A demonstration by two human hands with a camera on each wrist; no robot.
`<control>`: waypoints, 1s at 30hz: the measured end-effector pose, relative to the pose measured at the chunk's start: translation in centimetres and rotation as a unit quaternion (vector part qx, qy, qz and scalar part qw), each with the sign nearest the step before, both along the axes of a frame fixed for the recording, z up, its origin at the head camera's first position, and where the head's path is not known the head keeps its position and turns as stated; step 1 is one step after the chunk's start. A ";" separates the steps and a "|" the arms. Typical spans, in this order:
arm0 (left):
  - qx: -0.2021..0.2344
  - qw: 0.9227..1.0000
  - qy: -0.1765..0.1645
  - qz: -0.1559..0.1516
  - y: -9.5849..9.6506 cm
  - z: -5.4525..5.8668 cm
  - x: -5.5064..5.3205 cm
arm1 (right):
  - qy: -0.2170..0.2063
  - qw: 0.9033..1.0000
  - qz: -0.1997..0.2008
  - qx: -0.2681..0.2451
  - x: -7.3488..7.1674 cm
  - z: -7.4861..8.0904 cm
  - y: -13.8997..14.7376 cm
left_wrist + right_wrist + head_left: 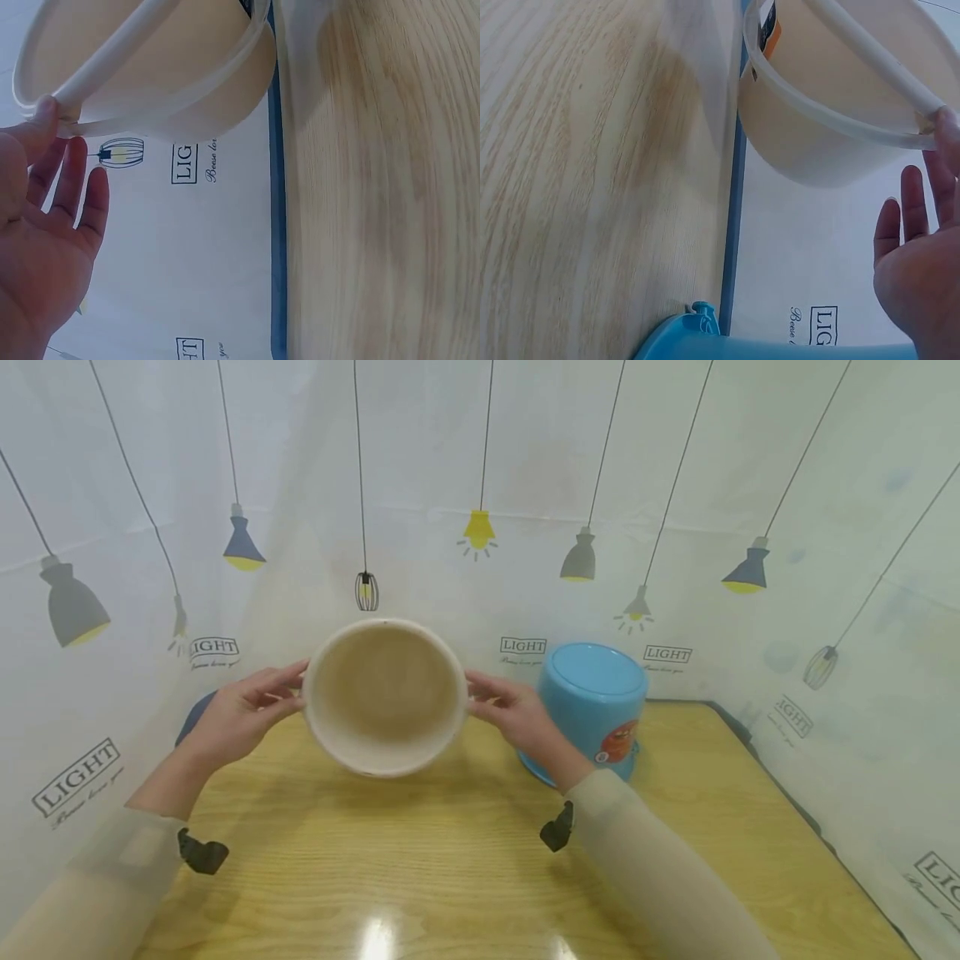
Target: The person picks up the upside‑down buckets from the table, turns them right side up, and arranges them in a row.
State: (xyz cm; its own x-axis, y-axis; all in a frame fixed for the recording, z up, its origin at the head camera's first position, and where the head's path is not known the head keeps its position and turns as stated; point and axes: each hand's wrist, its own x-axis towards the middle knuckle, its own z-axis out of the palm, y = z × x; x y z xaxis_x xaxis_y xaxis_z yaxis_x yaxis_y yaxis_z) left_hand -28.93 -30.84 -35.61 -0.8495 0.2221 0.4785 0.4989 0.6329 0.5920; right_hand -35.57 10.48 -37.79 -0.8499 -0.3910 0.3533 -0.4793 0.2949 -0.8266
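Observation:
Both hands hold a cream bucket (386, 689) up off the table, tipped so that its open mouth faces me. At the rim's left side, my left hand (238, 717) pinches the bucket between thumb and fingers, where the white handle (124, 45) joins it. Opposite, my right hand (519, 714) pinches the same spot on the right side; its other fingers spread below the rim in the right wrist view. An orange and black label (769, 34) shows on the bucket there. Close behind the right forearm, an upside-down blue bucket (592, 693) stands on the table.
The wooden table (375, 843) has its dark far edge against a pale curtain (420, 460) printed with lamps. Part of a dark blue object (193, 718) shows behind the left hand. Each wrist wears a black strap-on device (201, 852).

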 end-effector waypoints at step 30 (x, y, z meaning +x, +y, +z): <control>0.267 0.927 -0.123 -0.233 0.9 0.6 -0.5 | -0.078 0.990 -0.001 -0.114 0.1 0.6 -0.4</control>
